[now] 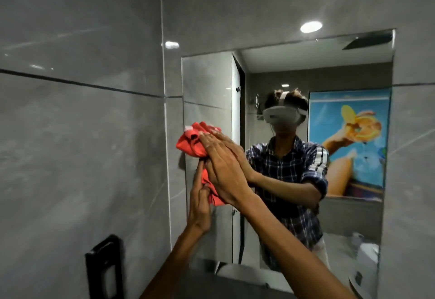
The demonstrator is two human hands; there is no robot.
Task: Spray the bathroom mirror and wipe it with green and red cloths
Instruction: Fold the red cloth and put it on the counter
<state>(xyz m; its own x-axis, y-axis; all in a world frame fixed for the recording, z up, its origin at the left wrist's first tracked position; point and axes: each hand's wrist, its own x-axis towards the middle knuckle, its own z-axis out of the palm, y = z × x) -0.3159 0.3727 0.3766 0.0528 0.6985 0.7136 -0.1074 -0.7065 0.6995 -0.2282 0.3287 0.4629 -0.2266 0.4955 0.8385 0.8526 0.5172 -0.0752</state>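
A black wall fixture (pixel 105 268) is sitting low on the grey tiled wall (pixel 82 133), well to the left of the mirror's lower left corner. The mirror (pixel 294 75) is hanging on the adjoining tiled face, its left edge running just beside the wall corner.

At that left edge, about halfway up, the red cloth (pixel 191 143) is lying bunched against the glass. Its long axis is running roughly up and down, tilting slightly so the fuller, crumpled end is pointing up and left toward the mirror's edge, while the narrower tail is hanging down and right.

The left hand (pixel 199 207) is reaching up from below, its fingers partly curled and pinching the lower tail of the red cloth, with one finger stretched upward along the fabric. The right hand (pixel 223 166) is lying over the cloth's middle with the palm flat and the fingers extended and close together, pressing it onto the glass rather than closing around it.

Further right, the mirror is reflecting the person in a checked shirt and a colourful poster (pixel 350 143) near its right edge. A round light glare (pixel 311 26) is showing on the wall above the mirror's top edge.
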